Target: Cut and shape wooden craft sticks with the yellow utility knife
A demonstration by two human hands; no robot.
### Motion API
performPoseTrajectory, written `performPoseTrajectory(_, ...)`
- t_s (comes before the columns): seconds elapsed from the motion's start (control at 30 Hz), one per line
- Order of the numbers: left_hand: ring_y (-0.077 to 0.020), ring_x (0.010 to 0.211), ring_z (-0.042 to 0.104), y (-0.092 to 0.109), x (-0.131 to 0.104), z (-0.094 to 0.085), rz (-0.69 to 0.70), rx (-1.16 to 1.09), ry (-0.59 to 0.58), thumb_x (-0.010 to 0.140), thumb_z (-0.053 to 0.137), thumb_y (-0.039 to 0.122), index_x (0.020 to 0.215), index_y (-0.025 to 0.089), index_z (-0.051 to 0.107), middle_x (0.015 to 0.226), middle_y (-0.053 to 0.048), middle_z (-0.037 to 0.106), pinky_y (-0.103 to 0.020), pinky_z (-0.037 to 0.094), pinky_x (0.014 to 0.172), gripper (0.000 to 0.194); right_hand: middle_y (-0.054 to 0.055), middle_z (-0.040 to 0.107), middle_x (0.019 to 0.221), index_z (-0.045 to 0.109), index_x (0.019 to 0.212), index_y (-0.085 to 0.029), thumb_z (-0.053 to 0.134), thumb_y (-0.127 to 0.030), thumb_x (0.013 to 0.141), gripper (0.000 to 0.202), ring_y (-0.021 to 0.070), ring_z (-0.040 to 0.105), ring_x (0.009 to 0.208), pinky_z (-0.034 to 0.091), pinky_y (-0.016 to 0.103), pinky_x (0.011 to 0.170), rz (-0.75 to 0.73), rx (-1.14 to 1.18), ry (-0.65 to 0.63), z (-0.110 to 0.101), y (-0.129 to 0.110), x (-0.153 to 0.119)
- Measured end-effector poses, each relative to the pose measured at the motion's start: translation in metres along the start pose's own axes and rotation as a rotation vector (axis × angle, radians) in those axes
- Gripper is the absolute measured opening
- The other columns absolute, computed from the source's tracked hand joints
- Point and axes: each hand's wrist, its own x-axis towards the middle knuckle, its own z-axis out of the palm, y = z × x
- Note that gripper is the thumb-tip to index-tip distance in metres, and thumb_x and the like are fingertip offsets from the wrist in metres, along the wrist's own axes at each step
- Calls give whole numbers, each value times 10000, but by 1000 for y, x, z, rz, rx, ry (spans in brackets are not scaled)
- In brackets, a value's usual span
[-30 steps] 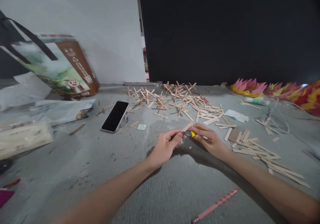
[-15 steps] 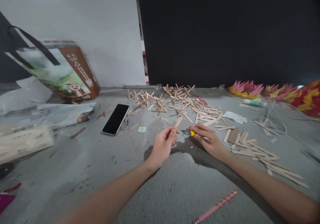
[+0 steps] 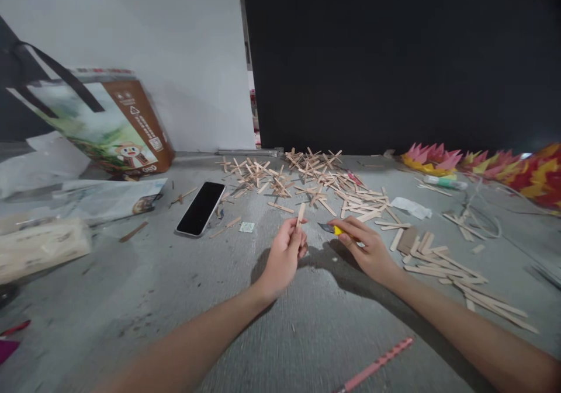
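Left hand [image 3: 283, 258] pinching stick [image 3: 301, 213], right hand [image 3: 366, 247] gripping cutter [image 3: 336, 230]; hands apart, right of phone [image 3: 200, 209]. Crossed sticks [image 3: 316, 195] look done, beyond-right of phone; loose sticks [image 3: 423, 270] remain farther right. Stick's cut unclear.

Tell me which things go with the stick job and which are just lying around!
Probably for the job: stick in left hand; yellow cutter in right hand; loose sticks; crossed sticks.

Probably just lying around: phone; carrier bag; paper flowers.
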Motion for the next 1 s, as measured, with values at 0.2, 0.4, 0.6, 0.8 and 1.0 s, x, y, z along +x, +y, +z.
performPoseTrajectory(0.2, -89, 527, 492, 2, -3, 1, -4, 41, 1, 1015, 556, 462, 1036, 206, 447, 676, 75, 531, -237, 392, 545, 278, 99, 662, 1095, 662, 1307, -236, 449, -338, 1081, 327, 221, 652, 970, 526, 336, 838, -9, -34, -9, 1, -1, -1)
performPoseTrajectory(0.4, -100, 514, 527, 6, -5, 4, -6, 92, 27, 1025, 536, 461, 991, 222, 412, 639, 77, 571, -240, 427, 543, 271, 16, 619, 678, 677, 1170, -202, 419, -433, 1084, 356, 176, 591, 578, 488, 295, 578, 146, -46, 1, 1, -28, -2)
performPoseTrajectory(0.6, -85, 496, 483, 5, -5, 5, -13, 119, 55, 1010, 560, 481, 973, 217, 432, 613, 89, 534, -210, 394, 503, 296, -79, 473, 504, 571, 1398, -207, 425, -462, 1076, 436, 110, 441, 319, 338, 228, 337, 399, 242, -179, 1, -65, -2)
performPoseTrajectory(0.8, -84, 510, 484, 4, -7, 5, -7, 150, 49, 1014, 548, 495, 967, 206, 457, 625, 72, 550, -212, 395, 516, 307, -61, 483, 557, 610, 1408, -195, 455, -469, 1064, 466, 94, 454, 381, 351, 209, 378, 502, 250, -173, 0, -72, -2)
performPoseTrajectory(1.0, -88, 511, 478, 3, -7, 5, -4, 174, 43, 1015, 545, 492, 958, 212, 442, 613, 78, 535, -211, 394, 511, 303, -50, 496, 580, 623, 1414, -208, 454, -471, 1060, 472, 98, 449, 430, 364, 227, 443, 508, 221, -167, -1, -74, -1)
